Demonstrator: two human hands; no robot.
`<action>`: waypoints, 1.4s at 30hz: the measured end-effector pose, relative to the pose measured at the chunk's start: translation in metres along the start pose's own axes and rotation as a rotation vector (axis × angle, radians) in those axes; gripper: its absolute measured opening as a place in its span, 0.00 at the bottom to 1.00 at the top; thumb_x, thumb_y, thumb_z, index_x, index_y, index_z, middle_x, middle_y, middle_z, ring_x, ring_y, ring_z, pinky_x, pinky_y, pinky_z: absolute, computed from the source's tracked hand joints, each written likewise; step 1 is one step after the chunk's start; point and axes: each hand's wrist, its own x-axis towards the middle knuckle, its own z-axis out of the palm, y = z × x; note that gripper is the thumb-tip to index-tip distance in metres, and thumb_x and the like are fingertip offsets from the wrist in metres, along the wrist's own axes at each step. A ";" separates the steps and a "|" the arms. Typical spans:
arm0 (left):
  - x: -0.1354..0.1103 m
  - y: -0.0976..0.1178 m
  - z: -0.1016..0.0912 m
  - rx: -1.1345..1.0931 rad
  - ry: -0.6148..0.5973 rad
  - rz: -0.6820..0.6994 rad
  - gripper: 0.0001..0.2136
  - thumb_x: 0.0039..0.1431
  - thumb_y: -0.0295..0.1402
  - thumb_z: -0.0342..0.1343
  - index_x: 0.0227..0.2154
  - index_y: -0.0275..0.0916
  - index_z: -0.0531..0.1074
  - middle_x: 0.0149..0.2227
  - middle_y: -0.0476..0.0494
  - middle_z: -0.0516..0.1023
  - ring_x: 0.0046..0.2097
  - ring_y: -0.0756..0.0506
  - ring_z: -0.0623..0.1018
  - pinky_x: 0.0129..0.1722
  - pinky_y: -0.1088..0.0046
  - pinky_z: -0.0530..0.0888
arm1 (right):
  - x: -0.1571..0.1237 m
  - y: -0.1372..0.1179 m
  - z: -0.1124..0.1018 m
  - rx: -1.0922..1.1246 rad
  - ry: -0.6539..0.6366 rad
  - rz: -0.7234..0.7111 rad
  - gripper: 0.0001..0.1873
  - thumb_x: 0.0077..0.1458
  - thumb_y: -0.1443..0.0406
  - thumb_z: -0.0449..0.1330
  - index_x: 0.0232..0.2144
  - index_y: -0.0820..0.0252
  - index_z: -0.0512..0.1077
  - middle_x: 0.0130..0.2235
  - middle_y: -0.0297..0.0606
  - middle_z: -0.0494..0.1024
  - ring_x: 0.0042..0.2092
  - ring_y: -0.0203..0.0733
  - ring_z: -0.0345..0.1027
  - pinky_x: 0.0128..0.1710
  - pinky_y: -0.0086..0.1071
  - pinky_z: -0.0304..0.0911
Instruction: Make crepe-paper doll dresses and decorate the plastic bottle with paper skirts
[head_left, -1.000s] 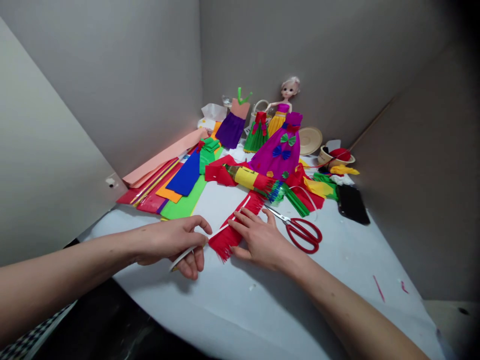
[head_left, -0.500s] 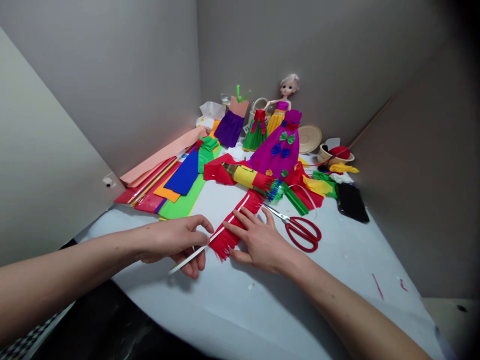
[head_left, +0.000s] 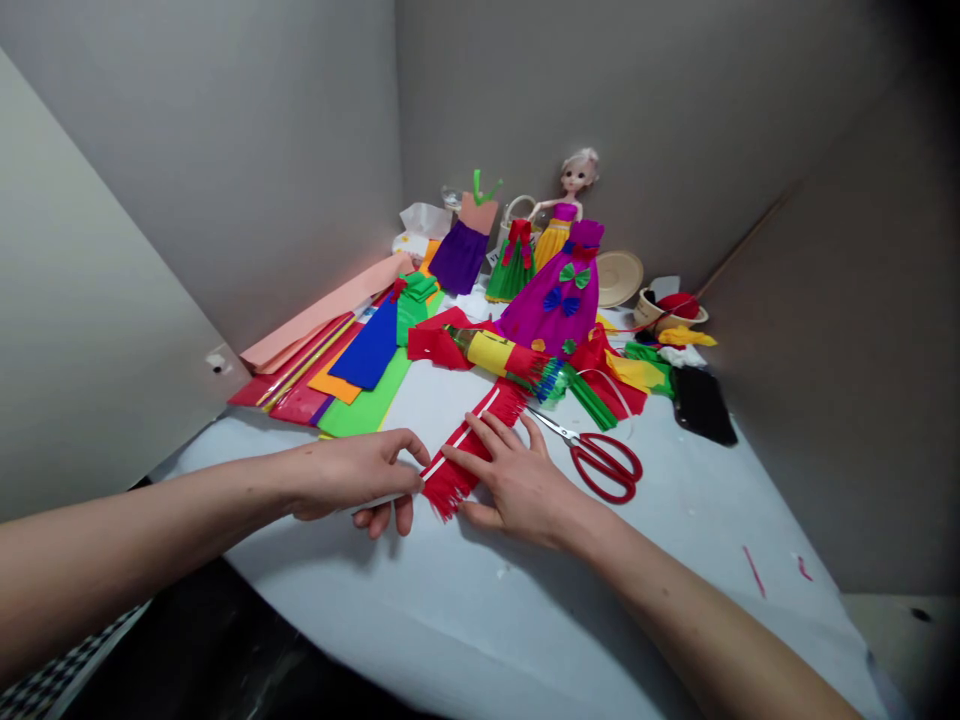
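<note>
View: the head camera is looking forward and down at two bare hands over a white-covered table [head_left: 600,610].
Left hand [head_left: 367,480]: it is pinching the near end of a white strip [head_left: 460,437] under its thumb, while the index finger is arching above and the other fingers are curling beneath.
Right hand [head_left: 517,480]: it is lying palm down with fingers spread, pressing on the red fringed paper [head_left: 448,492], fingertips resting just beside the strip.
Red fringed paper: it is lying aslant on the table between the hands, the right hand covering its middle.
White strip: it is running along the paper's plain edge, opposite the fringe.
Scissors [head_left: 576,441]: they are lying right of the right hand, red handles outward, blades pointing toward the paper's far end.
Bottle [head_left: 491,352]: it is lying on its side just beyond the paper, wearing a yellow and red wrap.
Purple dress [head_left: 551,305]: it is standing behind the bottle, showing green and blue bows.
Doll [head_left: 568,213]: it is standing at the back, wearing purple and yellow.
Coloured sheets [head_left: 367,355]: they are overlapping at the left.
Dark phone [head_left: 705,405]: it is lying near the table's right edge.
</note>
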 end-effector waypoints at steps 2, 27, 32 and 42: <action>0.000 -0.001 -0.001 0.008 -0.004 0.000 0.22 0.51 0.34 0.52 0.49 0.35 0.58 0.26 0.48 0.79 0.19 0.53 0.68 0.18 0.78 0.60 | -0.001 -0.002 -0.001 0.001 0.025 -0.005 0.36 0.58 0.47 0.53 0.66 0.46 0.55 0.71 0.49 0.45 0.70 0.63 0.40 0.63 0.65 0.27; 0.010 -0.011 0.001 0.096 0.013 -0.081 0.20 0.54 0.30 0.48 0.50 0.34 0.57 0.25 0.46 0.79 0.19 0.51 0.69 0.18 0.78 0.61 | -0.009 -0.034 0.003 -0.035 0.096 -0.120 0.28 0.59 0.52 0.54 0.59 0.56 0.66 0.61 0.50 0.67 0.63 0.58 0.55 0.63 0.59 0.36; 0.011 -0.008 0.003 0.176 0.014 -0.150 0.18 0.53 0.28 0.47 0.48 0.34 0.59 0.22 0.48 0.77 0.17 0.53 0.64 0.17 0.79 0.58 | -0.009 -0.037 0.003 -0.056 0.079 -0.114 0.28 0.59 0.52 0.54 0.58 0.55 0.66 0.62 0.52 0.65 0.63 0.58 0.54 0.62 0.60 0.37; 0.028 -0.013 0.001 0.267 -0.002 -0.178 0.09 0.53 0.35 0.49 0.33 0.35 0.69 0.20 0.41 0.77 0.16 0.51 0.61 0.17 0.76 0.55 | -0.009 -0.038 0.004 -0.040 0.068 -0.106 0.29 0.59 0.53 0.56 0.60 0.53 0.65 0.63 0.51 0.64 0.63 0.57 0.55 0.63 0.60 0.36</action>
